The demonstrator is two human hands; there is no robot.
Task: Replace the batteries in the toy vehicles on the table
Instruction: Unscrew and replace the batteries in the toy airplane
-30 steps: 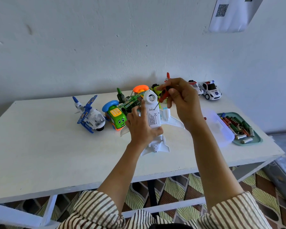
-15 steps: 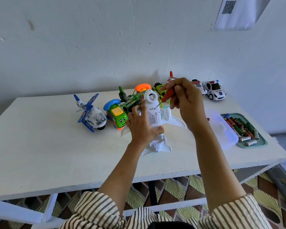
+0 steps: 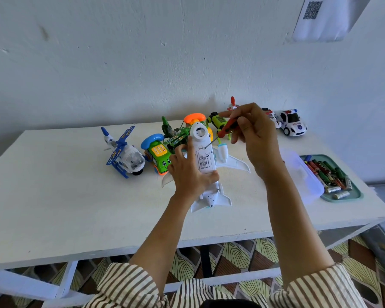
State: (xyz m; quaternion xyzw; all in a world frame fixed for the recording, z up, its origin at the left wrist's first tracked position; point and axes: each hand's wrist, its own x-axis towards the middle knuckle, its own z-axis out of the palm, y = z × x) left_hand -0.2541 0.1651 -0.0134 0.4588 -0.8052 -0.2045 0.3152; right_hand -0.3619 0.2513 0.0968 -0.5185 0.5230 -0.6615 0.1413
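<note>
Above table (image 3: 53, 185), airplane (image 3: 206, 161) between left fingers (image 3: 180, 153)

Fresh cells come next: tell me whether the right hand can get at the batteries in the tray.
Probably, once freed: the right hand grips the screwdriver, but the batteries lie uncovered on its side.

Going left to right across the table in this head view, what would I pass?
Helicopter → green bus → white plane → police car → battery tray.
</note>
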